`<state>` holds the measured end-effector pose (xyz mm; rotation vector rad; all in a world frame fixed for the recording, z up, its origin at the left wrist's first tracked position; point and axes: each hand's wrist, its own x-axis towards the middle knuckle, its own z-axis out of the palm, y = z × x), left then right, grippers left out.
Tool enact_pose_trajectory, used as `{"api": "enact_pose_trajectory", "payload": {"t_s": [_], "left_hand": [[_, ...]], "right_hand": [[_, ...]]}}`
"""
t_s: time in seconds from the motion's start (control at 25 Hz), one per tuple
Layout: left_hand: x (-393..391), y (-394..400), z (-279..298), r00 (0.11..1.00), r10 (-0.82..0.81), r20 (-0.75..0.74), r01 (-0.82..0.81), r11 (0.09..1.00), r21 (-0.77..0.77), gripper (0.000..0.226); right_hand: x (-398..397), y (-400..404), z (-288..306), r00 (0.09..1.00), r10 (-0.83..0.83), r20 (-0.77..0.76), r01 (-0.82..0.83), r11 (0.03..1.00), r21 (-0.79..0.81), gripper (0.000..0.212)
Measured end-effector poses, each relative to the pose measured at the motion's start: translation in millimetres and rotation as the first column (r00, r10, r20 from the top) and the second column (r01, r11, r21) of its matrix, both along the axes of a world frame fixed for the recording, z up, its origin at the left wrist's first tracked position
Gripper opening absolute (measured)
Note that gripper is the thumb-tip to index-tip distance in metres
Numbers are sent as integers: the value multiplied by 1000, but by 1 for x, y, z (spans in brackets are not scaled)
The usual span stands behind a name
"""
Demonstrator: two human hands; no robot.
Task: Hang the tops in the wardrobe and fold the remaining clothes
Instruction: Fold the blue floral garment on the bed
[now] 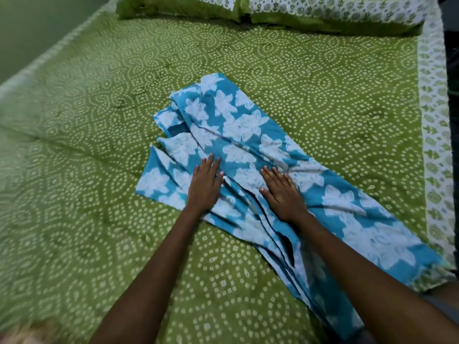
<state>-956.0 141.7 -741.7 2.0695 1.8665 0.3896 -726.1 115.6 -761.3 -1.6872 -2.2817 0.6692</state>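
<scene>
Two bare forearms reach over a green bedsheet (99, 219), left hand (205, 186) and right hand (282, 192) pressed flat, fingers straight, on a blue floral garment (248, 125) spread mid-bed; pillows (298, 11) line the far edge.

Matt cloth garment (248, 145) — matt cloth bedspread (99, 120)

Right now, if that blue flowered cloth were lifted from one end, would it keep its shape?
Probably not. The cloth lies in soft creases and layered folds on the bed, so it looks thin and floppy and would likely droop and unfold. It seems light. Both hands press it flat, suggesting it shifts easily.
</scene>
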Motion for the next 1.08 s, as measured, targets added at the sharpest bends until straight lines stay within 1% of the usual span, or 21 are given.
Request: {"api": "enact_pose_trajectory", "payload": {"t_s": [0.04,0.08,0.12,0.2,0.24,0.32,0.36,0.4,0.48,0.52,0.56,0.6,0.64,0.68,0.72,0.76,0.8,0.84,0.88,0.96,1.08], "left_hand": [[0,-31,1,998,53,43,-55,998,28,50],[0,-59,3,986,155,64,-159,985,63,50],[1,-84,6,952,296,82,-302,950,81,53],[9,-126,12,797,590,132,-597,802,22,59],[16,-143,17,744,647,168,-655,756,-10,59],[37,-155,29,690,631,353,-635,763,-123,54],[47,-151,35,628,634,451,-606,762,-228,55],[55,-142,41,542,674,501,-586,731,-349,58],[69,-125,47,301,768,566,-580,618,-531,57],[74,-119,49,161,765,623,-604,576,-551,51],[80,-118,53,22,715,698,-652,540,-532,43],[84,-119,57,-75,627,776,-709,513,-483,36],[85,-124,60,-119,546,829,-753,495,-434,29],[86,-131,62,-140,494,858,-773,487,-406,26],[86,-139,61,-168,471,866,-769,487,-414,26],[83,-148,57,-222,454,863,-744,493,-451,29],[79,-155,52,-307,429,850,-699,504,-507,33],[71,-160,49,-397,399,827,-644,521,-561,38],[60,-161,48,-458,378,805,-601,536,-593,43],[39,-157,52,-489,365,793,-555,571,-605,49],[11,-142,61,-492,412,767,-456,628,-630,49]], "right_hand": [[1,-2,4,1000,4,8,-4,999,-33,65],[2,-6,6,1000,4,7,-4,998,-63,59],[3,-11,9,1000,1,-3,-1,996,-86,56],[11,-27,16,999,8,-42,-15,988,-155,57],[16,-38,19,997,12,-71,-26,981,-194,57],[27,-61,25,982,-34,-184,-14,968,-252,57],[31,-72,29,962,-80,-260,6,962,-274,56],[33,-82,31,933,-130,-334,30,957,-289,54],[34,-101,32,877,-201,-437,69,952,-299,52],[35,-111,32,868,-206,-453,80,956,-283,52],[37,-120,31,871,-193,-451,83,964,-253,53],[40,-128,30,876,-177,-448,83,972,-222,52],[43,-134,28,873,-171,-457,85,975,-203,50],[45,-137,27,860,-184,-476,95,974,-204,48],[46,-138,27,841,-214,-497,117,969,-218,45],[45,-138,28,825,-249,-507,146,961,-235,43],[43,-137,29,824,-269,-499,167,957,-238,43],[41,-137,30,842,-260,-472,174,960,-218,43],[40,-138,30,874,-223,-431,161,971,-175,45],[38,-142,28,927,-139,-350,113,989,-94,47],[41,-144,27,937,-123,-326,98,991,-92,49]]}}
